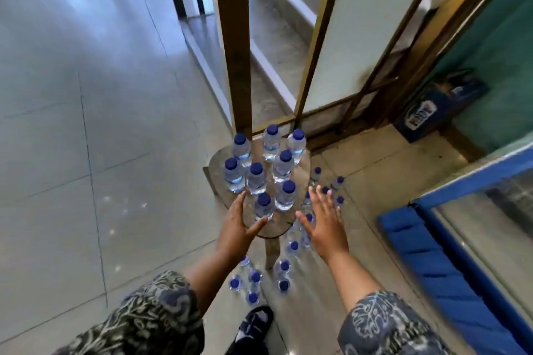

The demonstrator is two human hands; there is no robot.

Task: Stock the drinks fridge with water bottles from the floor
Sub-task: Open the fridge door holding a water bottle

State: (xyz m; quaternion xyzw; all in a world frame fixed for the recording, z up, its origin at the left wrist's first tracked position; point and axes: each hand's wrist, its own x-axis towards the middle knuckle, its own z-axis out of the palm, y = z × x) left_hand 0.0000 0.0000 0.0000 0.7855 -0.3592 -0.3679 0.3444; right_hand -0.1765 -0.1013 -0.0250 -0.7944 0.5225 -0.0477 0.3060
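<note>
Several clear water bottles with blue caps stand upright on a small wooden stool (300, 166); the nearest bottle (264, 206) is at the stool's front. More bottles stand on the floor (255, 281) below and to the right of the stool. My left hand (239, 226) reaches to the left of the nearest bottle, fingers straight, thumb spread toward it, holding nothing. My right hand (324, 219) hovers to the right of the stool with fingers spread over the floor bottles. The fridge with its blue frame (476, 179) is at the right.
A wooden post (233, 37) rises behind the stool beside a glass door frame. A dark blue carton (424, 112) lies at the back right. My dark shoe (255, 323) stands just behind the floor bottles. Grey tiled floor stretches to the left.
</note>
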